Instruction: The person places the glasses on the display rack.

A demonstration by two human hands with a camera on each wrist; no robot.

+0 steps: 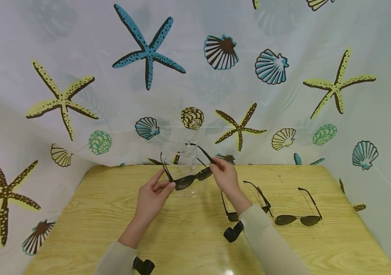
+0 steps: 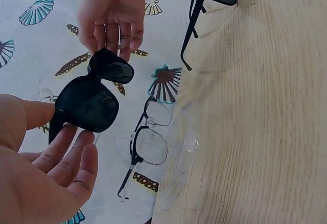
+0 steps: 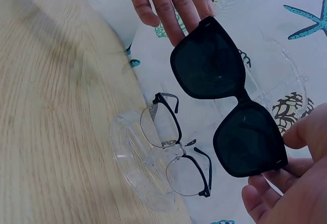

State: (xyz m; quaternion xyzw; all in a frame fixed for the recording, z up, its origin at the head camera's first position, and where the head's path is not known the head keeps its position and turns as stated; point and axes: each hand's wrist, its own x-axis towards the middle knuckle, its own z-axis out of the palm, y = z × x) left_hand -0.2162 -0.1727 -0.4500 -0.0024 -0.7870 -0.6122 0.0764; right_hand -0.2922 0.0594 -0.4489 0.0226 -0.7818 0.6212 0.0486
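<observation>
A pair of black sunglasses [image 1: 185, 182] is held up in front of a clear plastic eyewear stand [image 1: 190, 194]. My left hand [image 1: 154, 195] pinches one end of the frame, near the hinge. At the opposite end my right hand [image 1: 225, 177] grips the frame by its temple and hinge. Both temples point away toward the stand. Dark lenses [image 3: 209, 63] fill the right wrist view, where half-rim eyeglasses [image 3: 161, 124] with clear lenses sit low on the stand. The same eyeglasses [image 2: 152, 146] show in the left wrist view, just behind the sunglasses.
On the wooden table [image 1: 112, 214], sunglasses with thin frames [image 1: 297, 220] lie at right with temples unfolded. Another dark pair [image 1: 232, 216] stands partly behind my right forearm. A white curtain [image 1: 181, 99] printed with starfish and shells hangs behind the table and along its sides.
</observation>
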